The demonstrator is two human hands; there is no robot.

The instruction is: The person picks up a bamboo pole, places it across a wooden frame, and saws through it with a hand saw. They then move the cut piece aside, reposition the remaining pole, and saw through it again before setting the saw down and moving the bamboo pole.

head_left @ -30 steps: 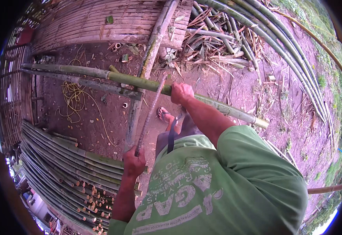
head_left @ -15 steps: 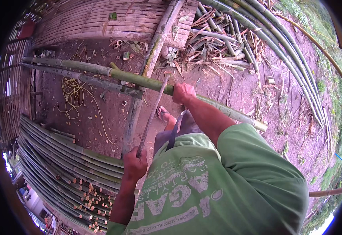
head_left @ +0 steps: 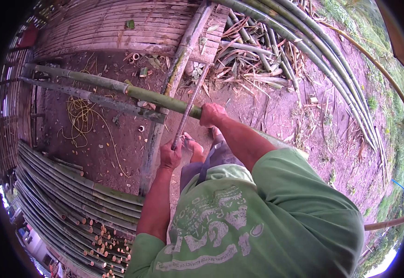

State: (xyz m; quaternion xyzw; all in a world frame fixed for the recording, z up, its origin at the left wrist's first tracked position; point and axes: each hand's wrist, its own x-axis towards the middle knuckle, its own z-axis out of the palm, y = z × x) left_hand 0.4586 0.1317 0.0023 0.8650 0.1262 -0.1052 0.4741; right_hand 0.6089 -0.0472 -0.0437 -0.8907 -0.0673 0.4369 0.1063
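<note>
My left hand is closed round the near end of a long, narrow, rusty-brown saw, seen edge-on from above. The saw lies across a green bamboo pole, its far end reaching past the pole. Just right of the saw, my right hand grips the same pole from above. Beyond that hand, my forearm covers part of the pole. A slanting bamboo post and a lower grey crossbar stand beside the pole on the left. The cut itself is too small to make out.
Stacked bamboo poles lie at lower left. A tangled yellow rope rests on the dirt. A slatted bamboo platform stands at the top, with split bamboo scraps beside it. Long poles curve along the right.
My left hand has pushed the saw forward and up across the pole, so its far end extends farther past. My right hand stays on the pole; the view has shifted slightly.
</note>
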